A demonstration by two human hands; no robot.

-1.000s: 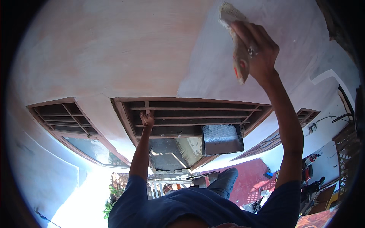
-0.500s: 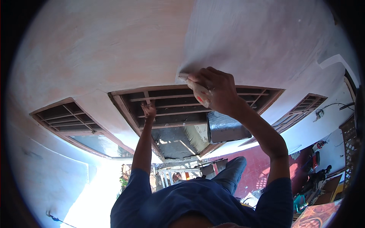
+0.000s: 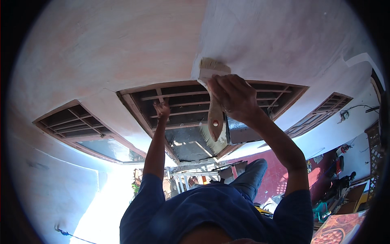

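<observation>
My right hand [image 3: 235,96] is closed round a wide flat paintbrush [image 3: 216,116] with a pale, paint-smeared handle. Its bristles touch the wall [image 3: 260,36] just above the window, near where a whiter coat meets a pinkish, patchy part [image 3: 134,44]. Higher than my shoulder, my left hand [image 3: 161,109] is closed on a slat of the brown wooden grille [image 3: 191,94] over the window. A dark rectangular tray-like thing [image 3: 243,130] is by the window opening beneath my right hand, partly hidden by it and by the brush handle.
Smaller grilled openings stand to the left [image 3: 73,122] and right [image 3: 325,110]. Far below me lie a red tiled floor [image 3: 270,171] and a pale slatted frame [image 3: 183,179]. Loose wires [image 3: 345,114] hang on the right wall. Assorted items crowd the lower right, including a teal object [image 3: 321,211].
The brush has swung from edge-on to flat, showing its wide bristles and handle. My right hand has shifted slightly right and down. My left hand keeps its hold as the view tilts a little.
</observation>
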